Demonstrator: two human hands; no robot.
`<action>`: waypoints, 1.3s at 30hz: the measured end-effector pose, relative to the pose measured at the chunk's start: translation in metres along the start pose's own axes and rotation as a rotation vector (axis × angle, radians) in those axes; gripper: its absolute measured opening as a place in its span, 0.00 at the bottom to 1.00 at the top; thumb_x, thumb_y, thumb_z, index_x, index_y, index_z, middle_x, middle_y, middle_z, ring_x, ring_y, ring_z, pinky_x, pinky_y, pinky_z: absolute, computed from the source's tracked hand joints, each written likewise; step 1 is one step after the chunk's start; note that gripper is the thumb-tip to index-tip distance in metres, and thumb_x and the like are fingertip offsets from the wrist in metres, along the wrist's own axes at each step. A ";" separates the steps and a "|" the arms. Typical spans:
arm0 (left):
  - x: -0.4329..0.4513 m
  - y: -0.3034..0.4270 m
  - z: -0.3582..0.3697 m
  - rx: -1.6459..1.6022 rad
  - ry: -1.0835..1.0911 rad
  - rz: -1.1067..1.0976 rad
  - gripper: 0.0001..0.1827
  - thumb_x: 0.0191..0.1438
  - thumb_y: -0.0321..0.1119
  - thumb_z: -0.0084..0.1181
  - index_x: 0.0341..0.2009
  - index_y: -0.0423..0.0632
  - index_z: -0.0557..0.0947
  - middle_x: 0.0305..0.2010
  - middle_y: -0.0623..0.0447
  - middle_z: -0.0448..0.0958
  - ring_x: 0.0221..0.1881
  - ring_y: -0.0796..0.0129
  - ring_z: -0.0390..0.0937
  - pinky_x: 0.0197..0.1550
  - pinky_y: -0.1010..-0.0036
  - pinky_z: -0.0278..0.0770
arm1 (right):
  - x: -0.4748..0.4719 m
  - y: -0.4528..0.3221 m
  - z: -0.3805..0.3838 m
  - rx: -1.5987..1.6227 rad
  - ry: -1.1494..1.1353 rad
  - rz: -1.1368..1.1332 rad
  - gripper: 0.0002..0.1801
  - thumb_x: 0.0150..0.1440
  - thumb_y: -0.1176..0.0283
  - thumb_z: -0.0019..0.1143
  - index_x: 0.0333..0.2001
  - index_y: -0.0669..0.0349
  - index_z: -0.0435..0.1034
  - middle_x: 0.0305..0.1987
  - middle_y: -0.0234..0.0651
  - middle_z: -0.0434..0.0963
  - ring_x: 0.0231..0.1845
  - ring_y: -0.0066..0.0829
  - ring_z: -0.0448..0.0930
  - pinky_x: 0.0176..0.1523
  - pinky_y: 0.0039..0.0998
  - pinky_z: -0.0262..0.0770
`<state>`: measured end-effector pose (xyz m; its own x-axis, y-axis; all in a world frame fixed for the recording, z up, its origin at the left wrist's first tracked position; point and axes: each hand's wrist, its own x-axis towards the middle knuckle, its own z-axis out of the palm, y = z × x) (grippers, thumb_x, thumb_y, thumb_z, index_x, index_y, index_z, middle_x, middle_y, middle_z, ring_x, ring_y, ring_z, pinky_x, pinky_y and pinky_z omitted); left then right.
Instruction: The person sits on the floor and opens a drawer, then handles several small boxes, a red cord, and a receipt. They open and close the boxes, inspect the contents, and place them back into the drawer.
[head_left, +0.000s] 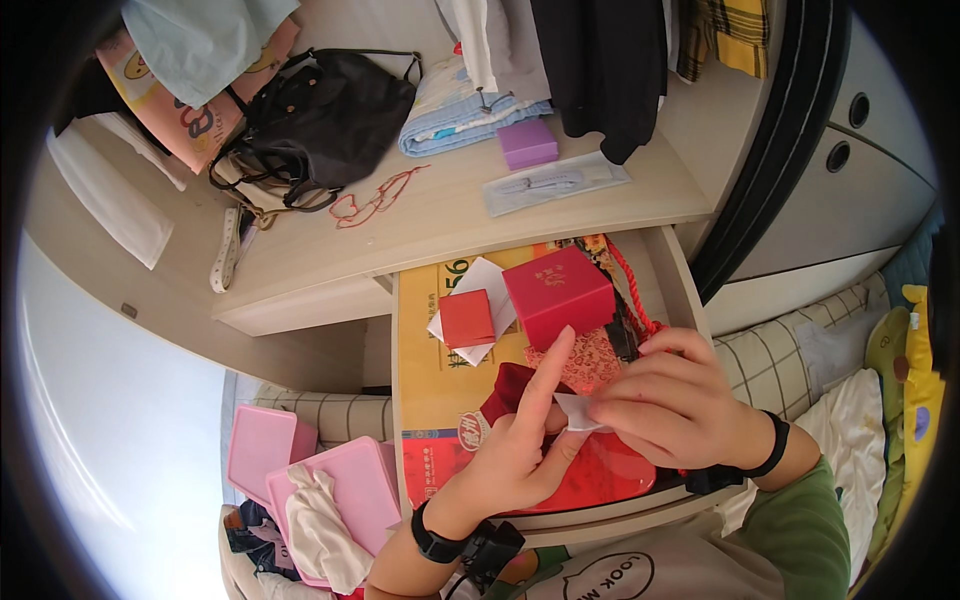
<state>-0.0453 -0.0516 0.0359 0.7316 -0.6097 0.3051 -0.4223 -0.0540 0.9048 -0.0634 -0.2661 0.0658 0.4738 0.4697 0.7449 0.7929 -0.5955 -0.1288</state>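
Note:
Over the pulled-out drawer (679, 277), a small white piece, paper or a thin pouch (576, 412), is pinched between both hands. My left hand (517, 457) grips its lower edge near the thumb, with the index finger stretched out. The fingertips of my right hand (667, 401) hold its right side. Just beyond them sits a closed crimson gift box (555, 289) with a gold mark on its lid. A smaller red box (466, 318) rests on white paper (480, 277). Dark red cloth (506, 390) and a patterned red pouch (581, 360) lie partly hidden below the hands.
A yellow-and-red printed package (420, 360) lines the drawer. Behind, the wardrobe shelf (420, 217) holds a black backpack (337, 112), a purple box (528, 142), a flat clear packet (555, 184) and red cord (375, 199). Pink storage boxes (345, 480) stand at lower left.

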 end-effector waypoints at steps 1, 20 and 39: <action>0.002 -0.002 0.002 0.080 0.017 0.087 0.36 0.59 0.21 0.54 0.70 0.45 0.57 0.37 0.46 0.78 0.32 0.62 0.79 0.38 0.74 0.76 | 0.000 0.000 -0.001 0.011 0.010 -0.018 0.11 0.45 0.74 0.66 0.35 0.59 0.76 0.29 0.28 0.78 0.30 0.27 0.78 0.45 0.31 0.73; 0.005 -0.001 -0.006 0.354 0.075 0.190 0.07 0.55 0.29 0.60 0.27 0.41 0.79 0.19 0.47 0.70 0.18 0.52 0.70 0.22 0.65 0.68 | 0.031 0.070 -0.015 0.258 -0.362 0.165 0.37 0.49 0.62 0.70 0.60 0.63 0.65 0.51 0.46 0.75 0.51 0.47 0.75 0.57 0.39 0.71; 0.009 -0.019 -0.027 -0.979 0.246 -0.086 0.12 0.63 0.39 0.56 0.48 0.49 0.79 0.71 0.46 0.59 0.70 0.62 0.59 0.65 0.50 0.66 | 0.022 0.060 -0.003 0.574 -0.238 0.258 0.56 0.45 0.65 0.74 0.71 0.62 0.46 0.63 0.51 0.60 0.63 0.49 0.66 0.68 0.40 0.62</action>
<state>-0.0161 -0.0342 0.0295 0.8753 -0.4485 0.1807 0.1802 0.6493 0.7388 -0.0071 -0.2938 0.0765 0.6949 0.5287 0.4874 0.6896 -0.2980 -0.6600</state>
